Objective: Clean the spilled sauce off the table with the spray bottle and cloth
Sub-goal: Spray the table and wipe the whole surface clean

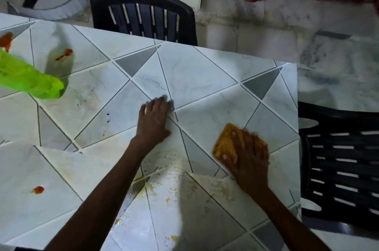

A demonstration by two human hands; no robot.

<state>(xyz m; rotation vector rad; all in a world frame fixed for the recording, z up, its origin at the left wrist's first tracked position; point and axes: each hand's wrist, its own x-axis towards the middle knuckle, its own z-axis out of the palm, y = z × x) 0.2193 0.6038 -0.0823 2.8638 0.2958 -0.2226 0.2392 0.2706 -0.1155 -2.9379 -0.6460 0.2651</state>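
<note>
A green object point(30, 78) enters from the left frame edge. It is cut off there and too blurred to identify. Red sauce spots point(64, 54) lie beside it on the table point(205, 70), and one more lies near the left front. The table carries a grey-and-white tile pattern.

The left hand point(153, 121) rests palm down at mid-table, fingers straight and close together, holding nothing. The fingertips are blurred.

Yellow sauce smears point(164, 185) lie on a wet patch between the two forearms, toward the near edge.

The right hand point(248, 160) presses on the cloth point(225, 144), near the table's right edge. Its fingers lie flat and slightly apart on top. Motion blur softens their outline. The cloth is orange-yellow and textured, and the hand covers most of it.

The surface beyond both hands is open up to the far edge. One dark chair point(143, 15) stands against that far edge. A second chair point(338, 164) stands just beside the right edge.
</note>
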